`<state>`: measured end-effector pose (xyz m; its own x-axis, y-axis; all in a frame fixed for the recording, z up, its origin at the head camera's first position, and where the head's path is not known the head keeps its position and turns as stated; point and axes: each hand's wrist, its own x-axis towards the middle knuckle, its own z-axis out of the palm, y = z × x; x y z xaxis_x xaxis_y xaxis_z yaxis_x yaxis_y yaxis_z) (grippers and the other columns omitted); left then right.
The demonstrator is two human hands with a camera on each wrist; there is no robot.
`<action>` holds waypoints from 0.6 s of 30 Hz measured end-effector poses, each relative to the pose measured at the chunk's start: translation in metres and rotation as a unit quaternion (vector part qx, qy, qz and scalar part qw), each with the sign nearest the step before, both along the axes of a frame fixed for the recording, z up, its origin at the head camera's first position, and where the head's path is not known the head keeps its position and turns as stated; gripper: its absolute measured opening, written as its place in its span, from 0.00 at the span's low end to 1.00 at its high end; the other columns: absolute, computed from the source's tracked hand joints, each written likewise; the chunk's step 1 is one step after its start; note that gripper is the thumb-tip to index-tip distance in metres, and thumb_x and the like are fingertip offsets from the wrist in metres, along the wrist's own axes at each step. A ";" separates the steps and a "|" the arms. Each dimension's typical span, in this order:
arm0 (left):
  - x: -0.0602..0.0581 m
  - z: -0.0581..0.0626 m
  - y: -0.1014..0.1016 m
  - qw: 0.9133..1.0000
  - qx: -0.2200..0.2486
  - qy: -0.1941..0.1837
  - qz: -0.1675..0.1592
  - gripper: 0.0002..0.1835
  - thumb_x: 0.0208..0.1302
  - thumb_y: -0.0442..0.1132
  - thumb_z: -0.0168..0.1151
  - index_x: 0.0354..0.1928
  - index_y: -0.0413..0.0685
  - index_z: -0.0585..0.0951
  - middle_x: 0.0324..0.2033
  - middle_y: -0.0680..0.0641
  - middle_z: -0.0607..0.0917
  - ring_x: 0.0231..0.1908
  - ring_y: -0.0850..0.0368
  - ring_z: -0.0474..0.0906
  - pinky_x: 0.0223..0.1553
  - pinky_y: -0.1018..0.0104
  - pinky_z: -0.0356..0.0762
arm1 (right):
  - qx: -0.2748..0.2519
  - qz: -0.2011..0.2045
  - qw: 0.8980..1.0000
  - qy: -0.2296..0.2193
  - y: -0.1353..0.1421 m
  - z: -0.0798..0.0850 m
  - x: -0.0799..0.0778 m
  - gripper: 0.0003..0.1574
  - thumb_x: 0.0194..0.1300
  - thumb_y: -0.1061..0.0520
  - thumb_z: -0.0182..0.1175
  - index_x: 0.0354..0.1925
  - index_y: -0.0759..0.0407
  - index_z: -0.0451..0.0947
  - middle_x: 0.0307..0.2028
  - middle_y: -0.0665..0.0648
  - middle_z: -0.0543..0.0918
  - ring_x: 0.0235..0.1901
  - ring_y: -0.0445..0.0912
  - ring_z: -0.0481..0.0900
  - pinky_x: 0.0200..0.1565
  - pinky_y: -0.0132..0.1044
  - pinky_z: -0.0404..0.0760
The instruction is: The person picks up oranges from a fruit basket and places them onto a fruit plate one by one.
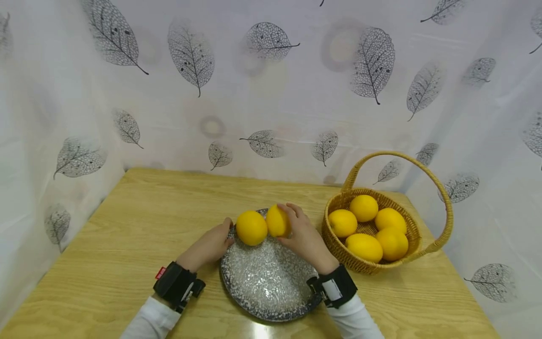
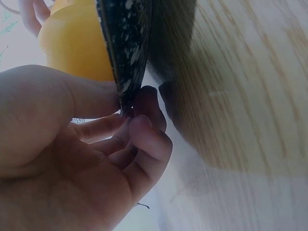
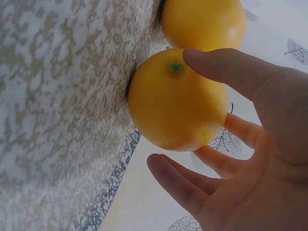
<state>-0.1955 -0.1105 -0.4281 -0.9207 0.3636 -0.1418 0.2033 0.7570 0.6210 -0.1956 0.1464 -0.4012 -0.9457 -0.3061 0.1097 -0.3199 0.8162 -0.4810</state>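
A speckled grey plate (image 1: 271, 278) with a dark rim lies on the table. Its left far edge is pinched by my left hand (image 1: 211, 242); in the left wrist view the thumb (image 2: 96, 98) is on the upper face and curled fingers are beneath the rim. On the far part of the plate sits one orange (image 1: 251, 228). Beside it, to the right, my right hand (image 1: 306, 240) holds a second orange (image 1: 277, 221). The right wrist view shows this orange (image 3: 178, 101) against the plate, its green stem end visible, with the thumb on it and fingers around the far side.
To the right of the plate stands a wicker basket (image 1: 368, 269) with a tall arched handle (image 1: 444, 202). Several yellow-orange fruits (image 1: 364, 247) lie inside. A white leaf-print curtain (image 1: 271, 94) hangs behind the wooden table (image 1: 139, 226).
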 end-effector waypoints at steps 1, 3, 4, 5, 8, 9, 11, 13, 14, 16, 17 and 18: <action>0.000 0.000 0.000 1.000 0.001 0.000 0.000 0.19 0.74 0.30 0.56 0.61 0.29 0.68 0.55 0.27 0.81 0.57 0.37 0.81 0.55 0.46 0.80 | 0.002 0.000 1.000 0.001 0.000 0.000 0.000 0.53 0.57 0.60 0.76 0.75 0.55 0.62 0.74 0.68 0.63 0.67 0.67 0.70 0.56 0.57 0.82; 0.000 -0.001 -0.001 1.000 0.003 0.001 -0.001 0.19 0.73 0.30 0.56 0.61 0.29 0.68 0.55 0.27 0.81 0.56 0.37 0.81 0.55 0.46 0.80 | 0.006 0.000 1.000 0.002 -0.001 0.001 0.001 0.53 0.57 0.60 0.76 0.75 0.54 0.62 0.74 0.68 0.62 0.67 0.67 0.70 0.55 0.56 0.82; 0.000 -0.001 -0.001 1.000 0.003 0.002 -0.003 0.19 0.73 0.30 0.56 0.61 0.29 0.67 0.55 0.27 0.81 0.56 0.36 0.81 0.55 0.46 0.80 | 0.009 0.000 1.000 0.002 -0.001 0.001 0.001 0.53 0.57 0.59 0.76 0.75 0.54 0.61 0.74 0.68 0.62 0.67 0.68 0.70 0.54 0.56 0.83; 0.000 -0.001 -0.001 1.000 0.004 0.001 -0.002 0.19 0.74 0.30 0.56 0.61 0.29 0.67 0.55 0.26 0.80 0.57 0.36 0.81 0.55 0.46 0.80 | 0.010 0.001 1.000 0.002 -0.001 0.002 0.001 0.54 0.57 0.59 0.76 0.76 0.54 0.61 0.75 0.68 0.62 0.67 0.68 0.70 0.54 0.56 0.83; 0.000 -0.002 -0.001 1.000 0.003 0.006 -0.004 0.20 0.74 0.30 0.56 0.62 0.28 0.67 0.55 0.26 0.81 0.56 0.36 0.81 0.55 0.46 0.81 | 0.012 0.003 1.000 0.000 -0.001 0.004 0.002 0.54 0.57 0.59 0.76 0.76 0.53 0.61 0.75 0.68 0.61 0.68 0.67 0.69 0.52 0.54 0.84; 0.000 -0.003 -0.001 1.000 0.003 0.010 -0.006 0.19 0.74 0.30 0.56 0.61 0.28 0.67 0.54 0.27 0.81 0.55 0.37 0.81 0.54 0.47 0.81 | 0.012 0.004 1.000 0.000 -0.001 0.004 0.002 0.54 0.57 0.59 0.76 0.76 0.53 0.61 0.75 0.68 0.61 0.68 0.67 0.69 0.52 0.53 0.84; 0.000 -0.003 -0.001 1.000 0.003 0.016 -0.006 0.19 0.73 0.30 0.56 0.61 0.28 0.67 0.52 0.28 0.82 0.52 0.40 0.83 0.51 0.49 0.82 | 0.013 0.004 1.000 -0.004 0.000 0.006 0.003 0.54 0.57 0.58 0.76 0.76 0.52 0.61 0.76 0.67 0.61 0.68 0.67 0.69 0.51 0.52 0.84; 0.000 -0.003 -0.002 1.000 0.003 0.022 -0.009 0.18 0.73 0.29 0.57 0.60 0.28 0.68 0.49 0.29 0.83 0.49 0.42 0.83 0.47 0.51 0.82 | 0.013 0.002 1.000 -0.006 0.000 0.007 0.003 0.54 0.58 0.58 0.76 0.76 0.52 0.61 0.76 0.67 0.60 0.68 0.66 0.69 0.49 0.50 0.84; 0.000 -0.004 -0.002 1.000 0.004 0.023 -0.010 0.18 0.73 0.29 0.57 0.59 0.29 0.68 0.48 0.30 0.83 0.48 0.43 0.83 0.46 0.51 0.82 | 0.014 0.001 1.000 -0.009 0.000 0.008 0.003 0.54 0.58 0.57 0.76 0.76 0.52 0.60 0.76 0.66 0.60 0.69 0.66 0.68 0.48 0.50 0.84; -0.001 -0.003 -0.002 1.000 0.002 0.021 -0.009 0.18 0.73 0.29 0.57 0.59 0.29 0.68 0.47 0.30 0.83 0.47 0.43 0.83 0.45 0.52 0.82 | 0.015 0.000 1.000 -0.011 0.000 0.009 0.004 0.54 0.58 0.57 0.76 0.76 0.51 0.60 0.76 0.66 0.60 0.69 0.66 0.68 0.47 0.49 0.84; -0.001 -0.003 -0.001 1.000 0.001 0.020 -0.009 0.18 0.73 0.30 0.57 0.59 0.29 0.68 0.48 0.30 0.83 0.47 0.43 0.83 0.45 0.52 0.82 | 0.015 0.000 1.000 -0.010 0.000 0.009 0.004 0.54 0.58 0.57 0.76 0.76 0.52 0.61 0.76 0.66 0.60 0.69 0.66 0.68 0.47 0.49 0.84; -0.001 -0.003 -0.001 1.000 0.001 0.018 -0.009 0.18 0.73 0.30 0.57 0.60 0.29 0.68 0.48 0.30 0.83 0.48 0.43 0.83 0.46 0.52 0.82 | 0.015 0.000 1.000 -0.010 0.001 0.009 0.004 0.54 0.58 0.57 0.76 0.76 0.52 0.61 0.76 0.66 0.60 0.69 0.66 0.68 0.46 0.48 0.84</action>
